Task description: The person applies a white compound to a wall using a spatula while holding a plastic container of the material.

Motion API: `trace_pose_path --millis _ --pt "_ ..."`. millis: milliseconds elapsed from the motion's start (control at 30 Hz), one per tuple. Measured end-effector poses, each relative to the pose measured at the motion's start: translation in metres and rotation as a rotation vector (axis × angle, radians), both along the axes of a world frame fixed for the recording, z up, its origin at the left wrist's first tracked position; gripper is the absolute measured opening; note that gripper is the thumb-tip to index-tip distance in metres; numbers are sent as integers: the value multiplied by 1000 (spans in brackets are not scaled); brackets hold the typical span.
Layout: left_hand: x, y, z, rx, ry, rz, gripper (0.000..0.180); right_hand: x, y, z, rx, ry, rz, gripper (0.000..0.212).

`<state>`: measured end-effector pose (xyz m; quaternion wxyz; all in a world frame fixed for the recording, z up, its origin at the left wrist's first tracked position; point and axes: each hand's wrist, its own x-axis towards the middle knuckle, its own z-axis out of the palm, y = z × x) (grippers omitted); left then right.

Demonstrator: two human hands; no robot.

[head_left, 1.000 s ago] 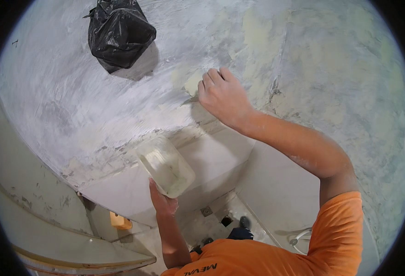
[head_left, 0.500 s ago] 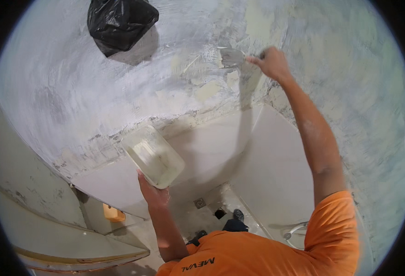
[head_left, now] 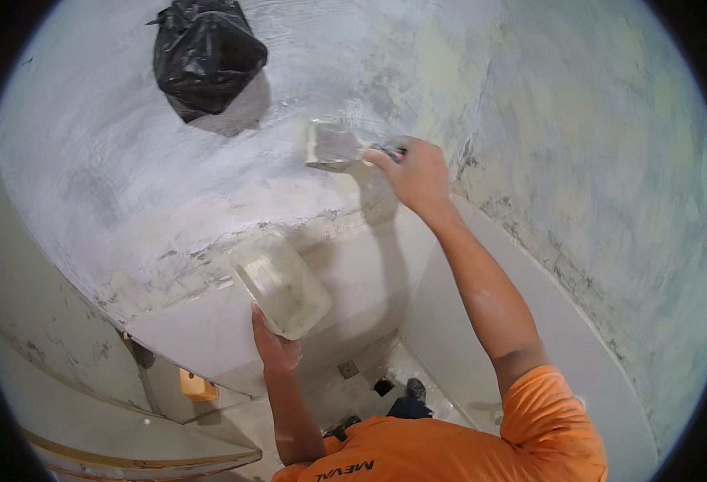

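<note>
In my right hand (head_left: pixel 419 173) is a wide putty knife (head_left: pixel 336 146), gripped by its dark handle. Its broad blade points left, close to the plastered wall (head_left: pixel 233 169); whether it touches cannot be made out. Pale filler edges the blade. My left hand (head_left: pixel 277 344) grips a whitish rectangular plastic tub (head_left: pixel 282 287) from below, its mouth tilted toward the wall. Smears of pale filler coat the inside of the tub, which is slightly blurred.
A black plastic bag (head_left: pixel 209 60) bulges from the wall at the upper left. Smooth light panels (head_left: pixel 321 277) cover the lower wall. Below, the floor has a drain (head_left: pixel 348 369) and a dark square hole (head_left: pixel 383 387). An orange-yellow object (head_left: pixel 198 386) stands lower left.
My right hand has moved left and somewhat down with the putty knife, away from the wall corner. My left hand and the tub have shifted slightly right and down.
</note>
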<state>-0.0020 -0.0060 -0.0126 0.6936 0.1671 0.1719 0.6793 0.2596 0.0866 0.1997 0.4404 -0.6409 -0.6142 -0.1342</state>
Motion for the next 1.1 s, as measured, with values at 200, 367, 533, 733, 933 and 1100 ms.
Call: trace_pose_path --millis 200,367,533,733,933,1100 --pt "4 -5 6 43 182 100 60 44 18 -14 0 72 -156 58" --pt "-17 -1 -1 -22 44 161 64 98 6 -40 -235 248 -279 59" --pt "-21 13 5 35 7 156 63 84 25 -49 -128 644 52 64" --pt "-2 15 1 13 194 235 63 43 76 -82 -218 681 157 62" --pt "0 22 -8 -22 -27 113 62 72 47 -152 -341 952 136 63" --pt "-2 19 -2 -8 -54 72 58 83 2 -137 -293 888 -80 61"
